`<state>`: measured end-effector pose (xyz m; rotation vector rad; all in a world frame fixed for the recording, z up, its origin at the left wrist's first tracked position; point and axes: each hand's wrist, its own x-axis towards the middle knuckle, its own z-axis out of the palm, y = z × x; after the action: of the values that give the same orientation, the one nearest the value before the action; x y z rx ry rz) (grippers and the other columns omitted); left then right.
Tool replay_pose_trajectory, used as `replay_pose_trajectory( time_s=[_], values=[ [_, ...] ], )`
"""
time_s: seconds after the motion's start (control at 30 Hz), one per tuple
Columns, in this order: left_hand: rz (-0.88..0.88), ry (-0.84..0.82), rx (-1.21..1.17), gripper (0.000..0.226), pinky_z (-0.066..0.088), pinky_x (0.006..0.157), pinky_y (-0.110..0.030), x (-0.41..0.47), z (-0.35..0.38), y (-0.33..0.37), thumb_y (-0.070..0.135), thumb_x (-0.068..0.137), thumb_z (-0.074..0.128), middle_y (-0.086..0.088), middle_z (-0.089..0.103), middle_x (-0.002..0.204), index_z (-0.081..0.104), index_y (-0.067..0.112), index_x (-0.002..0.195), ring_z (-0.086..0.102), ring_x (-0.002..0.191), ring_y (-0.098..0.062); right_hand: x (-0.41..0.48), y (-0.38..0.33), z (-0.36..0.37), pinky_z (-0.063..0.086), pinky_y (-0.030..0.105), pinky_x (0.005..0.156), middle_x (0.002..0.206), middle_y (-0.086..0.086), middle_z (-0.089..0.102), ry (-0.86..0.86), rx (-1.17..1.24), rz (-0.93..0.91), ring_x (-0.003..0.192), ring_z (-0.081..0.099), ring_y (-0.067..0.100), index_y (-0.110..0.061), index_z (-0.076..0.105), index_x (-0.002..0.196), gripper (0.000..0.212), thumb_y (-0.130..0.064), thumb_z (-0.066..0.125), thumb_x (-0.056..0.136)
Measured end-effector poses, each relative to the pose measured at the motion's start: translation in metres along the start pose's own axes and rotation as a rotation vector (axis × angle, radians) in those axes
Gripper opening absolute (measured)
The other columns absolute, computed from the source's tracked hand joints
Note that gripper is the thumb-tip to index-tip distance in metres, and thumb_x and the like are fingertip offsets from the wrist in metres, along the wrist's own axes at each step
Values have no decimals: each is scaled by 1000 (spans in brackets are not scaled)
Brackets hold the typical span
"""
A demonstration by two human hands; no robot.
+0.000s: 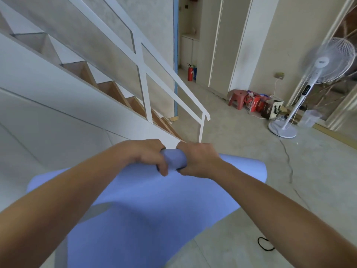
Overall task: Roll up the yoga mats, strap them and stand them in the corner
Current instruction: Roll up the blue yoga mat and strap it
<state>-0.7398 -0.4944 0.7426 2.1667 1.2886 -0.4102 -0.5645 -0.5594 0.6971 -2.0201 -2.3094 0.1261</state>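
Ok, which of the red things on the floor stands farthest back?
The red fire extinguisher, upright in the recess past the staircase; the red plastic stool and red bag sit nearer, toward the pedestal fan.

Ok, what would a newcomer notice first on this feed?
The blue yoga mat fills the lower middle, its far end rolled and gripped by the left hand and right hand side by side. Behind, a white stair railing slants across the left, and a white standing fan stands at the right. A black loop lies on the floor, lower right.
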Motion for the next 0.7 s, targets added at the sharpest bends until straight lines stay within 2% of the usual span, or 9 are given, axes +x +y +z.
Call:
replay_pose_trajectory(
  time_s=[0.07,0.13,0.23,0.37,0.4,0.47,0.53,0.6,0.7],
  values=[
    [29,135,296,57,51,75,-35,-4,5,3,49,67,78,6,60,109,52,26,111,60,92,-16,3,1,-10,49,32,70,92,-8,62,-108,84,12,86,59,19,-34,51,108,41,-47,71,75],
    [66,370,658,65,38,65,-32,-6,16,6,50,72,74,5,54,107,42,26,123,57,89,-20,8,4,-20,43,30,64,88,-11,59,-191,217,33,84,57,17,-33,53,97,37,-42,78,71],
    [68,538,713,49,31,60,-31,-4,26,5,38,80,67,4,47,89,45,19,119,50,76,-24,7,3,-22,42,29,67,97,-11,59,-207,258,27,94,59,18,-33,54,107,46,-45,80,71],
    [-21,326,340,43,44,65,-31,-2,11,-1,42,67,78,8,58,88,58,24,100,58,80,-17,-6,-4,7,46,39,93,136,-4,48,-8,-60,-15,122,50,22,-32,27,149,100,-62,77,68],
    [-30,212,215,44,51,68,-32,-3,7,-3,41,62,82,7,63,92,61,24,98,62,82,-16,-9,-7,16,45,39,93,137,-1,47,42,-111,-33,121,50,24,-30,25,150,100,-62,76,69],
    [-30,-4,-14,50,60,79,-39,-3,4,-8,38,55,88,4,71,97,68,23,98,69,85,-19,-9,-8,21,46,36,83,125,-1,54,87,-108,-61,111,56,24,-28,36,142,82,-57,72,74],
    [-33,-86,-99,54,60,85,-42,-5,4,-13,39,53,88,4,72,100,68,24,101,72,88,-20,-5,-7,15,47,34,74,108,-6,60,37,-57,-74,97,61,22,-31,44,127,62,-54,68,75],
    [-8,-13,83,62,56,84,-39,-7,9,-11,49,58,85,8,66,105,60,28,111,67,94,-17,-2,-5,7,50,36,73,97,-8,62,-76,-5,-59,89,60,20,-33,46,116,53,-53,68,73],
    [73,300,690,82,43,71,-32,-8,29,-5,58,67,77,6,53,115,38,27,132,60,98,-20,3,-1,-4,50,36,73,91,-11,60,-225,157,-10,87,56,17,-35,47,98,44,-49,76,69]
  ],
)
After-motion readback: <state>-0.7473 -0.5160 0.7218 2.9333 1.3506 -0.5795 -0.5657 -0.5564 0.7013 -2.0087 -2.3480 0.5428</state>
